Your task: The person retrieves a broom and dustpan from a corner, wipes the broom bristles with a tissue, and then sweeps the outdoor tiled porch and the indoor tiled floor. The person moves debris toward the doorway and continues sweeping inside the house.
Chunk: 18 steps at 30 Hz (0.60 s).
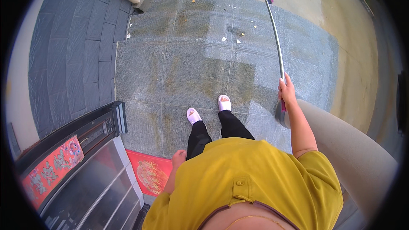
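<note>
We grip the broom handle (276, 38) in our right hand (286, 90); our left hand (179, 157) hangs loosely curled, empty, above the red doormat (149, 172).

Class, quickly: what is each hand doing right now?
Left hand: hangs by the hip, holding nothing, fingers loosely curled.
Right hand: closed around the broom handle.

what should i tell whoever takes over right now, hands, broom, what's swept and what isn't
Right hand: closed around the long metal broom handle, which reaches forward over the stone paving; the broom head is at the top edge, mostly out of view.
Left hand: empty, hanging by the hip near the red doormat.
Done: cannot tell from this view.
Left: small pale bits of litter lie on the paving ahead of the feet, left of the handle.
</note>
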Each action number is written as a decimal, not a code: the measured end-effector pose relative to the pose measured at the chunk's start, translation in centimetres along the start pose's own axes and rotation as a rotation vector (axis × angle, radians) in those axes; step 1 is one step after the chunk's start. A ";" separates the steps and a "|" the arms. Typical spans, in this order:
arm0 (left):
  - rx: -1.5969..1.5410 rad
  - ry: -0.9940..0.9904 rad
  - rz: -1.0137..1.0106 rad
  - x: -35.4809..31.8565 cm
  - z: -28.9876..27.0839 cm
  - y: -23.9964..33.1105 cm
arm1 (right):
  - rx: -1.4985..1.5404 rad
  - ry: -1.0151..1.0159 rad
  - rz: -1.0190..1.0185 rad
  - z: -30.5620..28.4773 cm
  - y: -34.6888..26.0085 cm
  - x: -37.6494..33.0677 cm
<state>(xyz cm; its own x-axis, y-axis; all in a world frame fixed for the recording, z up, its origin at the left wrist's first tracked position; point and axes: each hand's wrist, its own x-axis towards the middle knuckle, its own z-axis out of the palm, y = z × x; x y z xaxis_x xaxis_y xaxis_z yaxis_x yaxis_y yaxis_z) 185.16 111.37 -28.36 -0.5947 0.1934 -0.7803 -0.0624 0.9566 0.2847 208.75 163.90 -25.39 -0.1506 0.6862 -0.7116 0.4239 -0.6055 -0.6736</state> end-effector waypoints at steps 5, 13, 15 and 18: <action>-0.083 0.013 0.022 -0.6 -1.6 3.8 | -0.095 0.162 -0.167 -0.8 -0.3 2.9; -0.068 -0.017 -0.001 -0.2 -1.3 1.0 | -0.882 0.278 -0.288 -4.0 11.5 7.0; -0.068 0.000 -0.008 -0.2 -1.4 1.5 | -0.973 0.183 -0.145 -5.3 17.7 7.7; -0.036 0.022 0.132 -1.0 -1.9 2.1 | -0.932 0.087 -0.051 -6.1 22.0 8.2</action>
<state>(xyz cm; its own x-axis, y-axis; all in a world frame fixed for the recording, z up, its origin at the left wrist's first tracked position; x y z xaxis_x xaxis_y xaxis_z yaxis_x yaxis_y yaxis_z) 184.11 112.73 -25.89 -0.6171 0.3122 -0.7223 -0.0108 0.9145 0.4045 222.30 158.63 -44.81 -0.1374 0.7537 -0.6426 0.9690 -0.0321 -0.2449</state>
